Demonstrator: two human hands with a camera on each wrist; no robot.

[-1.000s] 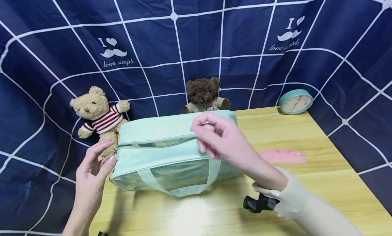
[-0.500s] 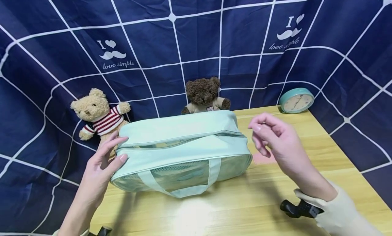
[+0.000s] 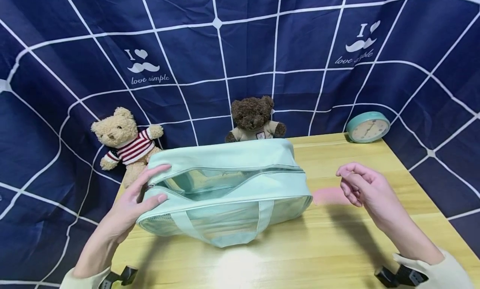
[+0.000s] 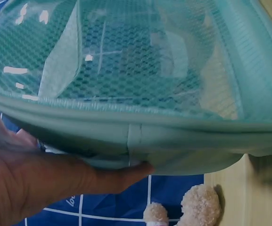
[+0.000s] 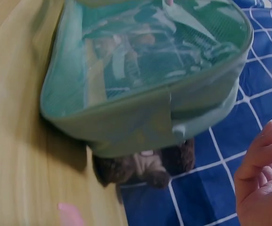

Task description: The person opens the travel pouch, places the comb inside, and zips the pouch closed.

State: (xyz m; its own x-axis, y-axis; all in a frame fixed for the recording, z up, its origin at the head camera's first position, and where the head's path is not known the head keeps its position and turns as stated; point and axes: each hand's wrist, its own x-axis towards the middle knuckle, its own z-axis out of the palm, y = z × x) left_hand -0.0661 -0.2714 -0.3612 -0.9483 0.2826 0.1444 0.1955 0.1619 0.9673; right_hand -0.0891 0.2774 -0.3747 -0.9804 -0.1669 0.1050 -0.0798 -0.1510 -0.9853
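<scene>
A mint-green bag [image 3: 221, 153] with clear panels and a strap handle [image 3: 228, 239] stands on the table. Its top zipper is undone and the slit gapes widest toward the left. My left hand [image 3: 125, 209] rests on the bag's left end, thumb and index finger spread on either side of the zipper's end; in the left wrist view a straight digit [image 4: 121, 179] lies along the bag's end wall. Right of the bag, my right hand [image 3: 369, 191] hovers with loosely curled fingers and nothing in them. A pink comb [image 3: 330, 196] lies beneath it, partly overlapped by the hand.
Behind the bag's left end sits a tan teddy bear [image 3: 127, 143] in a striped top. A dark brown teddy bear [image 3: 253, 118] leans at the back. The teal round clock [image 3: 368, 128] stands in the table's far right corner, before a dark blue gridded cloth [image 3: 247, 51].
My right hand has left the bag's top and moved right, over the comb. The left hand has come onto the bag's left end, and the zipper opening has spread wider.
</scene>
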